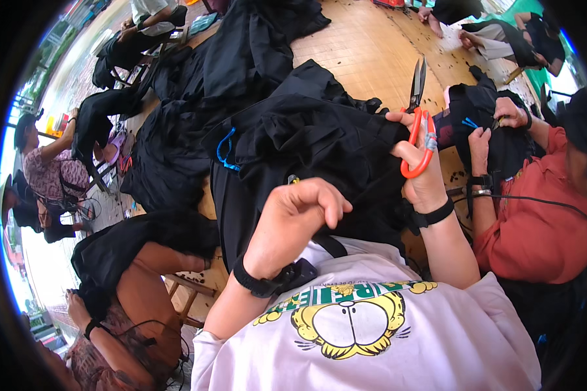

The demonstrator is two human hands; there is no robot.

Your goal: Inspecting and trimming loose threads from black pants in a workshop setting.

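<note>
Filling the lower frame: a pale pink cotton T-shirt [450, 339] with a yellow-and-green print, worn by the person.
Left hand: the left hand [302, 210], black strap at the wrist, is over the cloth just below centre, fingers curled inward; whether they pinch something thin, I cannot tell.
Right hand: right of centre, the right hand [419, 159] grips the scissors, its fingers at the cloth's right edge; whether they also pinch it is unclear.
Scissors: long dark-bladed scissors with orange loop handles [432, 124], grey wrapping on one loop, points toward the top of the frame.
Black cloth: a loose, matte black fabric piece [306, 133] lies bunched mid-frame, a bright-blue cord loop [225, 151] at its left.
Progress: work on the cloth appears under way and unfinished, since it lies rumpled and unfolded; how much is done or left cannot be told.
Right side: a co-worker in a rust-red top [535, 215] handles dark fabric.
Beyond: more black fabric [241, 58], upper left of centre, beside a tan, smooth surface [359, 45] with dark specks.
</note>
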